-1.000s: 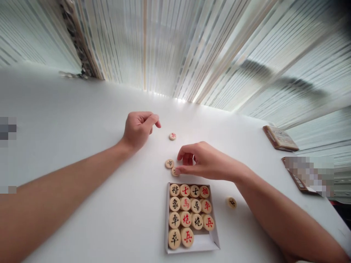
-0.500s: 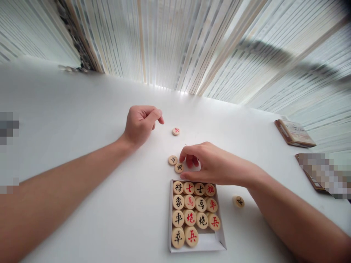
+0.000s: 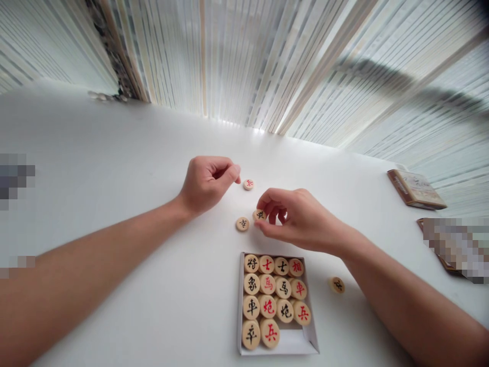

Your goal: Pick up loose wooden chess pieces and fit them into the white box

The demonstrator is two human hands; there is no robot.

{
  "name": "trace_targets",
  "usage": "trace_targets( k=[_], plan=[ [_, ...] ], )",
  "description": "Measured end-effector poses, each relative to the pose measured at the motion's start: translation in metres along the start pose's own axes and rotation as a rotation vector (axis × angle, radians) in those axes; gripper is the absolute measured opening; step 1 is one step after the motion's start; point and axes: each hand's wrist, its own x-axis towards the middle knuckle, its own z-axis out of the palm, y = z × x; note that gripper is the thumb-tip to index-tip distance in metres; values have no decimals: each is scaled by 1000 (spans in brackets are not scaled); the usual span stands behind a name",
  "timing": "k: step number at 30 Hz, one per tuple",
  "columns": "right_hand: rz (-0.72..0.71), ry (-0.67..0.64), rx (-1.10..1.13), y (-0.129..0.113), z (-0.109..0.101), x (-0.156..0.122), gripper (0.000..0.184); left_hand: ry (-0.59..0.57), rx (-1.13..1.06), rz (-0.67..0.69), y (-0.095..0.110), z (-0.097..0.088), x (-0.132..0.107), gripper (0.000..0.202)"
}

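Note:
Between the thumb and index finger of my right hand (image 3: 296, 216) is a round wooden Chinese chess piece (image 3: 260, 215) with a black character. Just left of it a second black-lettered piece (image 3: 242, 224) lies flat on the table. My left hand (image 3: 210, 181) is closed, thumb against the curled index finger; whether anything is inside is hidden. Close to its fingertips rests a red-lettered piece (image 3: 248, 184). Nearer to me is a shallow white box (image 3: 241, 306) with rows of red and black pieces, stacked in layers, and a gap at its front right.
Another black-lettered piece (image 3: 338, 285) lies right of the box, beside my right forearm. Two flat brown boxes, one (image 3: 417, 189) behind the other (image 3: 451, 250), are at the right edge. A string curtain (image 3: 237, 61) hangs along the table's far side.
My right hand has closed on a black-lettered piece and moved it slightly away from the box, apart from its neighbour. My left hand has shifted right, closer to the red-lettered piece.

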Motion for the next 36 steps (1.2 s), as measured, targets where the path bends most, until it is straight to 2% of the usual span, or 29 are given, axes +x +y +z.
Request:
trace_targets(
  k=[3, 6, 10, 16, 22, 30, 36],
  plan=[
    [-5, 108, 269, 12, 1, 3, 19, -157, -28, -54, 6, 6, -7, 25],
    [-9, 149, 520, 21, 5, 8, 27, -306, -104, -146, 8, 9, -10, 26],
    [7, 163, 727, 24, 11, 13, 36, -356, -214, -220, 6, 7, -7, 24],
    [29, 201, 793, 22, 10, 14, 40, -408, -349, -286, 6, 3, -1, 17],
    [57, 220, 811, 19, 10, 14, 43, -396, -304, -253, 5, 3, -3, 18],
    [117, 248, 752, 13, 9, 14, 37, -421, -279, -220, 9, 3, -4, 15],
    [194, 260, 847, 15, 11, 13, 35, -393, -292, -268, 7, 4, -4, 19]
  ],
)
